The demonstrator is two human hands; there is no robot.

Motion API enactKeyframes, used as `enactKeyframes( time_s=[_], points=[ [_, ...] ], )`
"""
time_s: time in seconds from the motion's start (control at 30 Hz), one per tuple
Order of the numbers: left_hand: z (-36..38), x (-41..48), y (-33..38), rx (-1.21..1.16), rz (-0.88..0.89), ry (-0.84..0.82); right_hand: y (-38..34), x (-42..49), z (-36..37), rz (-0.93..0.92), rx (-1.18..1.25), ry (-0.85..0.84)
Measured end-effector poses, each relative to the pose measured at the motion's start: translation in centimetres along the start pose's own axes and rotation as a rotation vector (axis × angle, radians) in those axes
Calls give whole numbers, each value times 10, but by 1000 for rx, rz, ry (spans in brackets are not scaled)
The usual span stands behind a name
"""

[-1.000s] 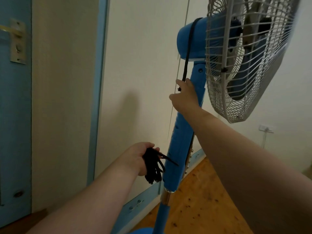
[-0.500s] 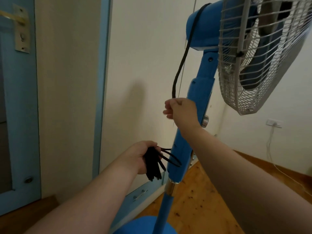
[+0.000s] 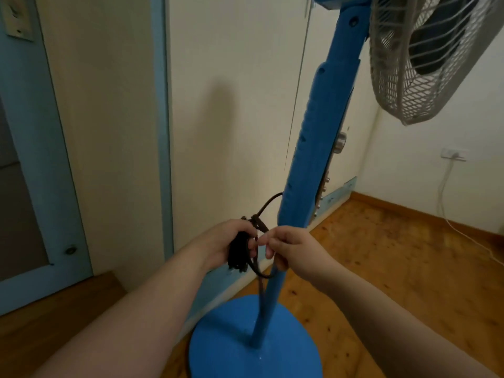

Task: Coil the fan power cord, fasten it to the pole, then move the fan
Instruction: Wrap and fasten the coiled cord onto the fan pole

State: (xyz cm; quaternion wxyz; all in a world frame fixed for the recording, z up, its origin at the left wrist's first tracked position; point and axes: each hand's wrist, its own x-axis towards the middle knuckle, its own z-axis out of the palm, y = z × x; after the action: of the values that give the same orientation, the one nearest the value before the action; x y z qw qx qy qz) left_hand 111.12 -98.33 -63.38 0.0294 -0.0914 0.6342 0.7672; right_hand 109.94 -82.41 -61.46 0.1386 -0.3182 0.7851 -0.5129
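A blue pedestal fan stands in front of me: its pole (image 3: 317,148) rises from a round blue base (image 3: 253,347) to a grey wire grille (image 3: 425,55) at the top right. My left hand (image 3: 226,244) grips a bundle of coiled black power cord (image 3: 238,255) just left of the pole. My right hand (image 3: 291,248) pinches a loose strand of that cord beside the bundle, in front of the thin lower pole. One strand loops up from the bundle toward the pole and another loops below my hands.
A cream wall with a blue skirting board (image 3: 335,197) runs close behind the fan. A blue-framed door (image 3: 35,159) stands at the left. Wooden floor (image 3: 395,268) spreads to the right, with a wall socket (image 3: 452,154) and a white cable (image 3: 447,203) hanging from it.
My right hand has come down from high on the pole to the bundle, bringing the cord strand with it. My view has tilted down, so the base now shows.
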Motion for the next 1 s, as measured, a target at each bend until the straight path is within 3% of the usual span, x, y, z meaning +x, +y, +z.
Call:
enactKeyframes(
  time_s=[0.1,0.43,0.67,0.87,1.0],
  points=[
    [3,2,-12,-204,-81,-16,12,-8,5,17,49,-45],
    [24,12,-32,-73,-186,94,32,-10,13,87,185,-4],
    [20,19,-35,-233,-136,237,50,-13,-1,97,174,11],
    [18,22,-41,-258,-180,119,83,-15,-18,204,22,82],
    [29,21,-45,-122,-175,57,95,-5,-21,334,-327,100]
  ],
)
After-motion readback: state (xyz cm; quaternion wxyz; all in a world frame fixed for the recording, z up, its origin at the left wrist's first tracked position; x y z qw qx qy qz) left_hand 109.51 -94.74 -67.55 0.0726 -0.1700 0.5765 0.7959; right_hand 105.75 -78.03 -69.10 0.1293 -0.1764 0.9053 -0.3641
